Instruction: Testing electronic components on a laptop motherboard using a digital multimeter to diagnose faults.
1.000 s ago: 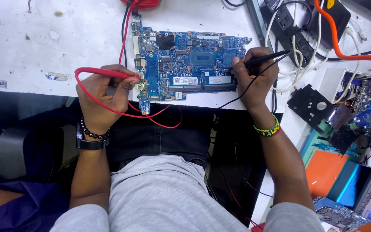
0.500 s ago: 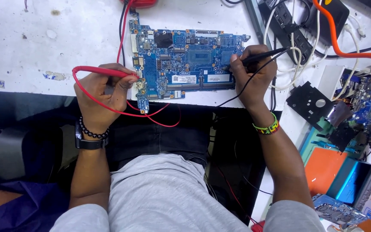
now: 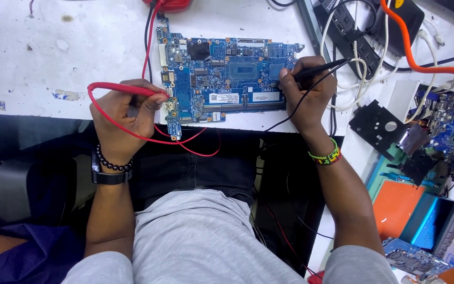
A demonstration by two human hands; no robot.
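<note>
A blue laptop circuit board lies on a white worktable near its front edge. My left hand grips a red test probe, its tip touching the board's left edge. A red lead loops down from it over the table edge. My right hand pinches a black test probe with its tip on the board's right side. A black lead trails from that probe.
A black power strip with white and orange cables lies at the back right. A black metal bracket, another blue board and orange and blue boxes crowd the right. A red device sits at the back edge.
Both hands keep their probes on the board; the view has shifted slightly, nothing else moved.
</note>
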